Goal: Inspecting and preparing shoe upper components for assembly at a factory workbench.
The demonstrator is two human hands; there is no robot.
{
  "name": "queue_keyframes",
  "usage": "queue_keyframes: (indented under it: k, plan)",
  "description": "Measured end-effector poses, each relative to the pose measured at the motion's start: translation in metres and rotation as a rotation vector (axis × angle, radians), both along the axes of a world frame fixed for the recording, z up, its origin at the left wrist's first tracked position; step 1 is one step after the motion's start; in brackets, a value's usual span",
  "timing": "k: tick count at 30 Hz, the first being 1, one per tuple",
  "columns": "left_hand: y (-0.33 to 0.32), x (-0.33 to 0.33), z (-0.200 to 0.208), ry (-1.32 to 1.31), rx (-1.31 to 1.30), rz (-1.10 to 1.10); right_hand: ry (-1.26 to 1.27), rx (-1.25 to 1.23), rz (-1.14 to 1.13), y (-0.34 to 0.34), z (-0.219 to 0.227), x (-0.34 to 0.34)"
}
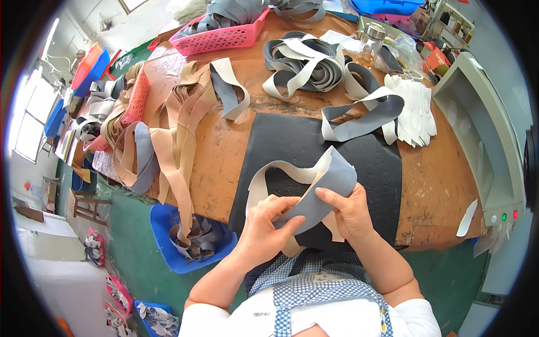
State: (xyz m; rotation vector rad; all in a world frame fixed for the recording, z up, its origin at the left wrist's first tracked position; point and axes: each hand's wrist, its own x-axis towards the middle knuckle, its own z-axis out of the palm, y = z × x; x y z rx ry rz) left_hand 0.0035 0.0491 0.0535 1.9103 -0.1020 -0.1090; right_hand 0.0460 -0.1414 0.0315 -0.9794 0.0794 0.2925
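Between my two hands is a grey-blue leather strip (336,175) with a pale cream underside, bent into a loop above a black mat (281,137). My left hand (269,224) pinches its lower left part between thumb and fingers. On its right part my right hand (349,212) grips, the thumb lying on the grey face and the other fingers behind. A small beige piece (332,226) shows below the strip near my right hand; whether it is joined to the strip I cannot tell. Another grey strip loop (365,126) rests across the mat's far edge.
Tan strips (182,106) hang over the table's left edge towards a blue bin (168,258). Coiled grey strips (314,64), a pink basket (224,39), white pieces (412,112) and a glass jar (370,45) lie farther back. A grey machine (483,123) with buttons stands right.
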Motion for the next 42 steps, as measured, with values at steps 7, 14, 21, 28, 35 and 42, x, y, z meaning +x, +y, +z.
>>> queue_keyframes:
  k: [7, 14, 21, 28, 35, 42]
  plan:
    - [-0.001, 0.004, -0.002, -0.002, 0.034, 0.083, -0.038, -0.082, 0.046, 0.010, -0.010, -0.011]
    - [-0.002, -0.001, 0.002, -0.082, 0.082, 0.131, 0.025, 0.057, 0.040, 0.004, -0.004, -0.001]
    - [-0.001, -0.003, 0.001, -0.040, 0.086, 0.128, 0.039, 0.085, 0.041, 0.005, -0.006, -0.001]
    - [0.002, 0.000, 0.004, 0.086, 0.016, 0.086, -0.038, -0.110, 0.075, 0.018, -0.007, -0.016]
    - [0.005, -0.009, 0.004, 0.061, 0.122, 0.056, 0.087, 0.094, 0.067, 0.007, -0.009, -0.004]
    - [0.003, -0.011, 0.005, 0.088, 0.113, 0.057, 0.049, 0.029, 0.060, 0.005, -0.009, -0.004]
